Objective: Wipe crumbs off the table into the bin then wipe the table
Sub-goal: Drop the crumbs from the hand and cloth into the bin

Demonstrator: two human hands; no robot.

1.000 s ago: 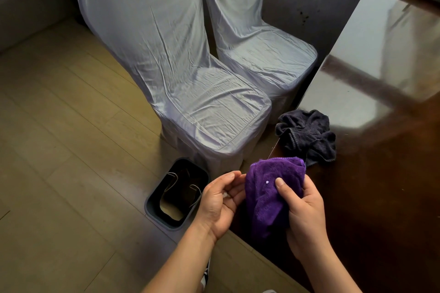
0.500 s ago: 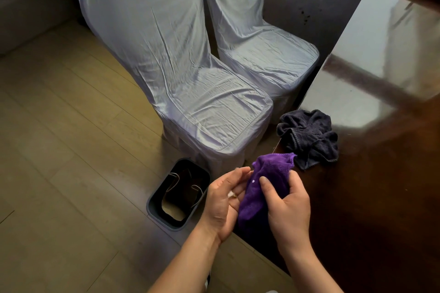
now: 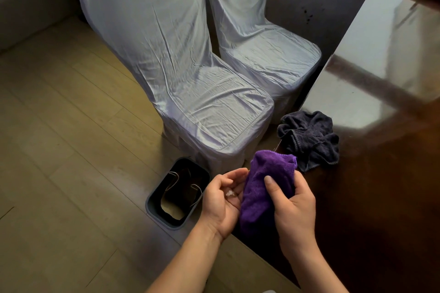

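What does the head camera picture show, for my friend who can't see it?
At the table edge, the right hand grips a purple cloth against the cupped left hand, which holds white crumbs. A dark bin stands on the floor below, beside two covered chairs, and a dark cloth lies crumpled on the table.

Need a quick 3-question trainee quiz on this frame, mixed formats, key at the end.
1. True or false: the purple cloth is gripped by the right hand.
2. What lies in the cupped palm of the left hand? A) white crumbs B) a coin C) nothing
3. Fill in: the bin stands on the floor beside the near ____.

Key:
1. True.
2. A, the white crumbs.
3. Chair; the bin is next to the covered chair, below the edge of the table, where a dark cloth lies.
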